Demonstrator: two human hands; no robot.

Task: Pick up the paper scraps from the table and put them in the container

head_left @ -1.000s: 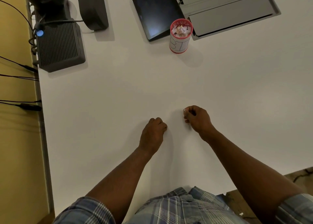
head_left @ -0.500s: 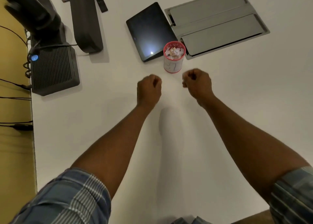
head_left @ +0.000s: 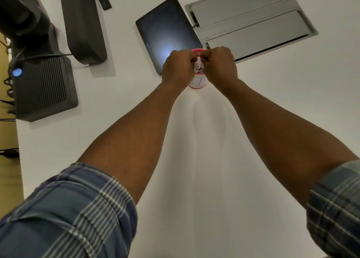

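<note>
A small cup-shaped container [head_left: 198, 83] with a red rim and a white label stands on the white table [head_left: 204, 170], mostly covered by my hands. My left hand [head_left: 176, 68] and my right hand [head_left: 221, 64] hover over its mouth with fingers curled, fingertips nearly meeting. White paper scraps [head_left: 198, 66] show in the gap between the fingertips, right above the opening. Each hand pinches scraps; how much each one holds is hidden. No loose scraps are visible on the table.
A dark tablet [head_left: 165, 33] lies just behind the container, touching a grey hatch panel [head_left: 253, 19] set in the table. A dark ribbed box [head_left: 42, 88] with a blue light and a grey stand [head_left: 83, 23] sit at the far left, with cables along the left edge.
Both fists travelled forward from the near part of the table to the container and now meet over its mouth. The view tilted forward with them.
</note>
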